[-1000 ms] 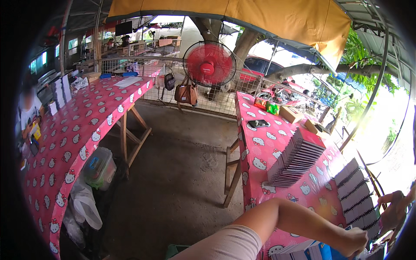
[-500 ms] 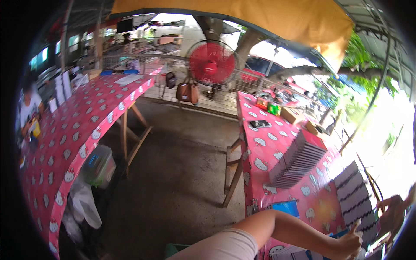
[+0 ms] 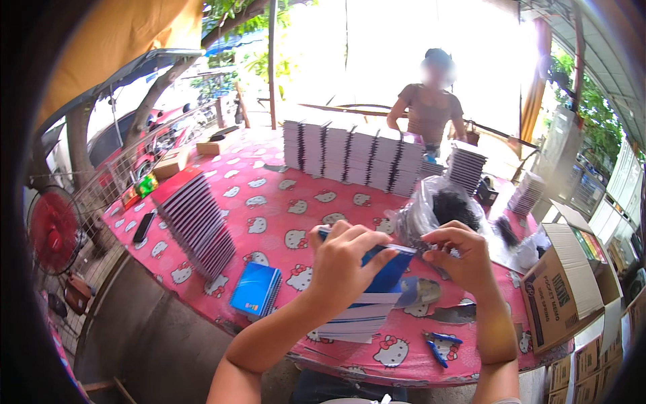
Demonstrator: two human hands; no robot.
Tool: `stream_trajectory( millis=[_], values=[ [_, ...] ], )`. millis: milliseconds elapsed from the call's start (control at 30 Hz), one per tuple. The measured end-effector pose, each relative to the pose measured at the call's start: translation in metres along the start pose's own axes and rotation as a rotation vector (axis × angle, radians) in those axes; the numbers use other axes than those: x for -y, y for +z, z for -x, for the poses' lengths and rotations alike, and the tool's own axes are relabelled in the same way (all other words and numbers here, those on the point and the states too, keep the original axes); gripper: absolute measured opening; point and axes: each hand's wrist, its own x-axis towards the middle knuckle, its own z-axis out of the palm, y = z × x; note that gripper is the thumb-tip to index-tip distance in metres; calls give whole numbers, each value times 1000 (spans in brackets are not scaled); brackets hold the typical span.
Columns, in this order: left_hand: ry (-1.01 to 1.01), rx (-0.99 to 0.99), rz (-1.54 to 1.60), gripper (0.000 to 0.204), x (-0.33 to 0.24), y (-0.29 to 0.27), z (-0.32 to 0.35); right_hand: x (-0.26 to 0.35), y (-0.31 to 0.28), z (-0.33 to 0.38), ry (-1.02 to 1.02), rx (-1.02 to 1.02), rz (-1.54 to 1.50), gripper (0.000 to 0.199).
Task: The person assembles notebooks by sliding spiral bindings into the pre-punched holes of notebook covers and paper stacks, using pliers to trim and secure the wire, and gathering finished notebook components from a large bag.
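Head view: a blue-covered notebook is clamped along its upper edge by the left hand, its right corner beside the right hand, whose grip cannot be told.

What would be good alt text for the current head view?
The person's left hand holds a blue notebook above a pink patterned table, the right hand close to the notebook's end. Nearby are blue-handled pliers, stacked notebooks and an open cardboard box; another person is across the table.
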Motion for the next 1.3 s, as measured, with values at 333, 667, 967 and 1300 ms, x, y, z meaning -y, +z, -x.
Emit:
stream_trajectory(
  millis=[333,667,967,1300],
  values=[
    [1,-19,-61,20,-1,-4,6,15,-4,-1,26,129,-36,20],
    [-14,-15,-74,19,-9,-2,3,8,7,-1,-106,153,201,30],
    [-42,-32,-21,23,-3,-1,4,4,6,-8,198,247,-98,17],
    [-29,-64,-44,26,2,4,7,10,10,-5,143,193,-96,11]
  ],
)
